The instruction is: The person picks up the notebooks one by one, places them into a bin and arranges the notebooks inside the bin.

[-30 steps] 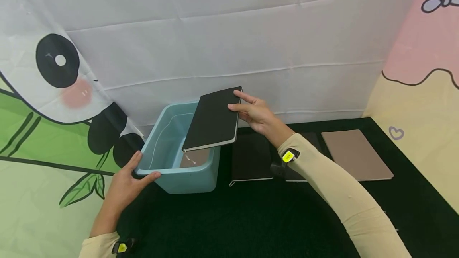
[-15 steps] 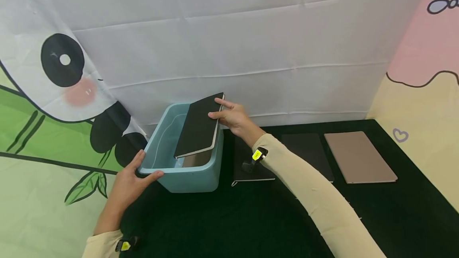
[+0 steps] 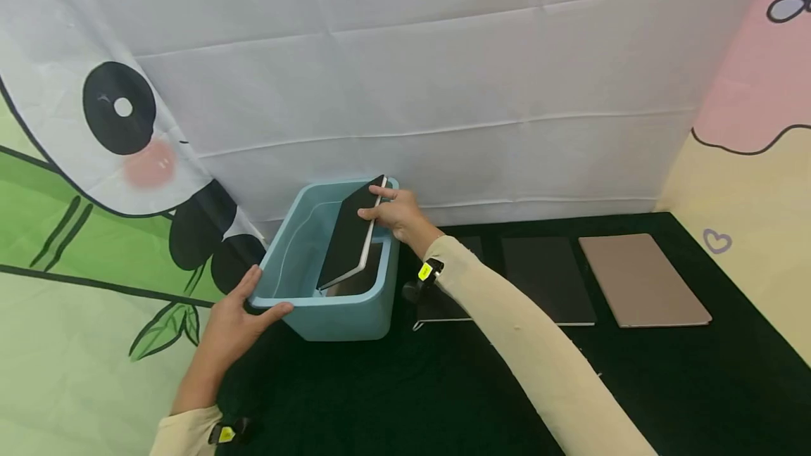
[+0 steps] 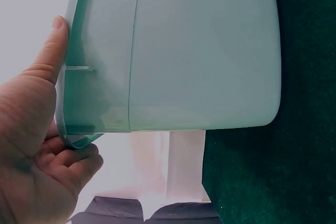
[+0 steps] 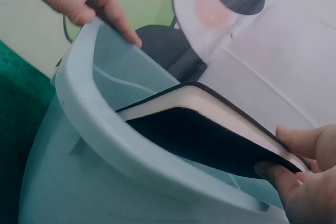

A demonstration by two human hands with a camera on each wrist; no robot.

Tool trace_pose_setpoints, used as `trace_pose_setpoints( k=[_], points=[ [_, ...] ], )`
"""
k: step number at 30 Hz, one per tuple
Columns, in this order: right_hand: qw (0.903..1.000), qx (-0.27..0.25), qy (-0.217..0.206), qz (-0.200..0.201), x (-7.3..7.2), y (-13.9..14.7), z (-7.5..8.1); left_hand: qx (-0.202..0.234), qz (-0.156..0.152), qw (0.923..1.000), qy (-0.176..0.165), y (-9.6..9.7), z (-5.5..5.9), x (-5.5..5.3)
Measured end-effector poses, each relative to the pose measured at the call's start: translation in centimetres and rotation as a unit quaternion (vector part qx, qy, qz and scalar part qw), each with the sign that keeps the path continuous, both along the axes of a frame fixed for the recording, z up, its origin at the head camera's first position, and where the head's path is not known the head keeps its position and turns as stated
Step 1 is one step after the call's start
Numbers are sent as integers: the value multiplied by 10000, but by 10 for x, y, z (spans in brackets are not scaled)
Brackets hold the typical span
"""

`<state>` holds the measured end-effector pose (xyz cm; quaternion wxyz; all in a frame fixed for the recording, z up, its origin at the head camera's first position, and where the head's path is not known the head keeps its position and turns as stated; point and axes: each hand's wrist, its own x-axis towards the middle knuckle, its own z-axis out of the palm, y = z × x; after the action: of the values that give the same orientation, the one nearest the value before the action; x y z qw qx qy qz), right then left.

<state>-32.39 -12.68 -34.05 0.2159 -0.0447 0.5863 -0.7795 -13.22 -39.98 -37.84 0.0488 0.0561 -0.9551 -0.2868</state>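
My right hand (image 3: pixel 405 220) pinches a black notebook (image 3: pixel 347 234) by its right edge, thumb on one cover and fingers on the other. The notebook tilts down to the left, its lower part inside the light blue plastic bin (image 3: pixel 345 321). Its pale page edges (image 5: pixel 176 100) show just above the rim in the right wrist view. Beneath it, a brownish cover (image 3: pixel 345 288) is partly visible in the bin. My left hand (image 3: pixel 229 326) grips the bin's near left corner. In the left wrist view, its thumb (image 4: pixel 52 51) lies along the rim, with fingers curled below.
Right of the bin lie a black notebook (image 3: pixel 437 307), partly hidden by my right arm, another black notebook (image 3: pixel 548 280) and a beige-brown notebook (image 3: pixel 645 280). Dark green cloth (image 3: pixel 393 400) covers the table. A white fabric backdrop (image 3: pixel 443 90) hangs close behind the bin.
My right hand has moved left and slightly down, bringing the black notebook from above the bin's right side into it, more steeply tilted. The left hand keeps its place on the corner.
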Motion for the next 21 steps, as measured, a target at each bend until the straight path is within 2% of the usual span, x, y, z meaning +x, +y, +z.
trace_pose_setpoints(
  k=[7,12,16,21],
  points=[
    [9997,238,104,-30,-1,-13,-9,-36,-10,10000,34,0,0,1],
    [9968,682,390,-159,2,-17,-11,-96,-25,9999,38,2,0,-2],
    [9909,1158,668,-160,3,-12,-7,-104,-29,9999,22,2,0,-3],
    [9848,1534,804,-109,-2,11,3,-74,-18,10000,-60,3,1,-2]
  ],
)
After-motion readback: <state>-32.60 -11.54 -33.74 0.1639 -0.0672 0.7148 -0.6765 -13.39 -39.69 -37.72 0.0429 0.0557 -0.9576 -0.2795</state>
